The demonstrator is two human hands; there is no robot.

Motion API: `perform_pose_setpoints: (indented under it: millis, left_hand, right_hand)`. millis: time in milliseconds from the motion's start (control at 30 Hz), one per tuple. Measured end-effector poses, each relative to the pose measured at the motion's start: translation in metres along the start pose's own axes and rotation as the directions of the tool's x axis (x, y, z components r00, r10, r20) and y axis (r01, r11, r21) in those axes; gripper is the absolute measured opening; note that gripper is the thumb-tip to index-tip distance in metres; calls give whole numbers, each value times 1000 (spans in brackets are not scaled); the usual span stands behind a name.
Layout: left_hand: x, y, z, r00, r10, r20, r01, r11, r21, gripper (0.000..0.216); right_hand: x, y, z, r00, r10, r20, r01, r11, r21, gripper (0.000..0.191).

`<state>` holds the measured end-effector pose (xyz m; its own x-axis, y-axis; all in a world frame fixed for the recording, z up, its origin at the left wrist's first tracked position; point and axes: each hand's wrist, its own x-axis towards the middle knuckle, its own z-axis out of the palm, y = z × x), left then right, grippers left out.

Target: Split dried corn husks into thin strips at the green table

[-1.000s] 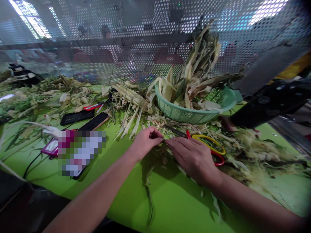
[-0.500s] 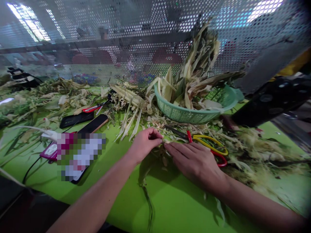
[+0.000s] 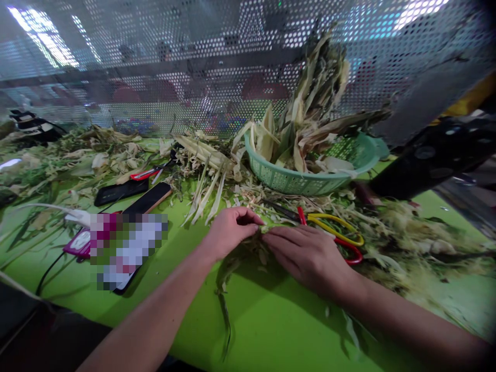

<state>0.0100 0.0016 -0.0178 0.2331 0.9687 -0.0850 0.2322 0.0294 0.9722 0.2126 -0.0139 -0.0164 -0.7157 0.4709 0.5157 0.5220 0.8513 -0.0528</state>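
Note:
My left hand (image 3: pixel 233 232) is closed, thumb and forefinger pinching a dry corn husk (image 3: pixel 263 229) over the green table. Facing it, my right hand (image 3: pixel 312 256) has its fingers pressed together on the husk's other side; its thumb is hidden beneath. A thin, dark husk strip (image 3: pixel 223 289) trails below my hands toward the near edge. Right behind my right hand lie scissors (image 3: pixel 337 227) with yellow and red handles, blades pointing left. Shredded husk bits (image 3: pixel 251 195) are scattered just beyond my fingertips.
A green plastic basket (image 3: pixel 298 181) full of dry husks stands at the back. Split husk strips (image 3: pixel 205 199) lie left of it. Phones (image 3: pixel 149 200), a red-handled cutter (image 3: pixel 144 174) and a purple device (image 3: pixel 79 243) with cables occupy the left. Corn silk (image 3: pixel 414 258) is heaped at right.
Both hands stay nearly in place, with a slight shift in the fingers. The dangling husk strip has swung a little to the left. More of the pale piece between my fingertips shows.

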Motion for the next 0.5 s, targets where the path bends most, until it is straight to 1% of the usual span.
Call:
perform_pose_setpoints:
  millis: [67, 167, 267, 367, 500]
  left_hand:
    - [0, 2, -1, 1000, -4, 8, 5, 1000, -4, 10]
    - [0, 3, -1, 1000, -9, 19, 9, 1000, -28, 10]
    - [0, 2, -1, 1000, -5, 23, 5, 1000, -22, 11]
    - [0, 1, 1, 1000, 6, 22, -6, 1000, -1, 10]
    - [0, 2, 3, 999, 10, 38, -10, 1000, 10, 10]
  right_hand:
    - [0, 1, 1, 992, 120, 22, -122, 984, 132, 17]
    - [1, 3, 2, 949, 307, 71, -314, 900, 304, 12]
    - [2, 5, 3, 898, 434, 70, -429, 833, 350, 8]
    - [4, 5, 4, 874, 479, 84, -478, 815, 328, 6]
    - [8, 3, 5, 872, 480, 98, -485, 816, 316, 5]
